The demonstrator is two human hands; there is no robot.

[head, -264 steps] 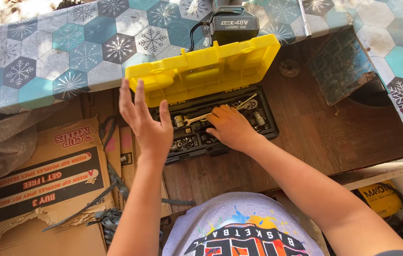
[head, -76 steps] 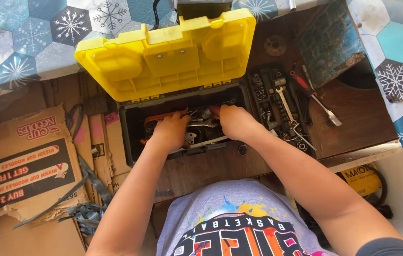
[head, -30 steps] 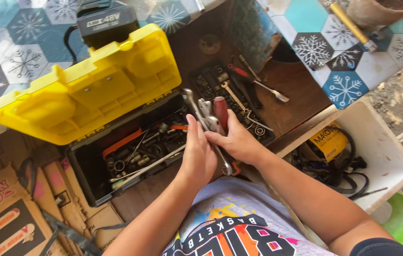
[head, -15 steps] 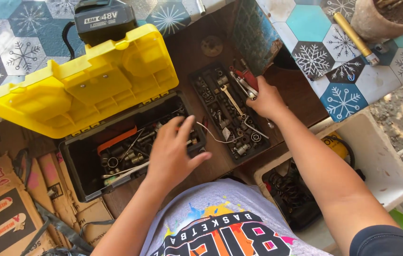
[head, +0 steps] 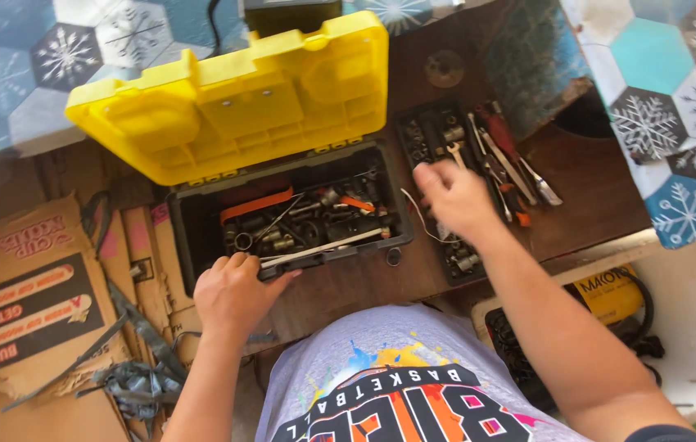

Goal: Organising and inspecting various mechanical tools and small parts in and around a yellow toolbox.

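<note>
Sunlit wooden table (head: 594,205), edged by a snowflake-patterned cloth (head: 659,123): we brace the black toolbox (head: 201,245) with our left hand (head: 233,295), fingers curled against its front rim, not visibly holding anything. Our right hand (head: 454,196) hovers over the black socket tray (head: 438,139), fingers loosely bent; we cannot tell whether they pinch anything. Loose wrenches and screwdrivers (head: 512,164) lie just beyond that grip. Sorting goes best, we judge, with the box held steady and one tool lifted at a time. Behind stands the yellow lid (head: 241,90), raised.
</note>
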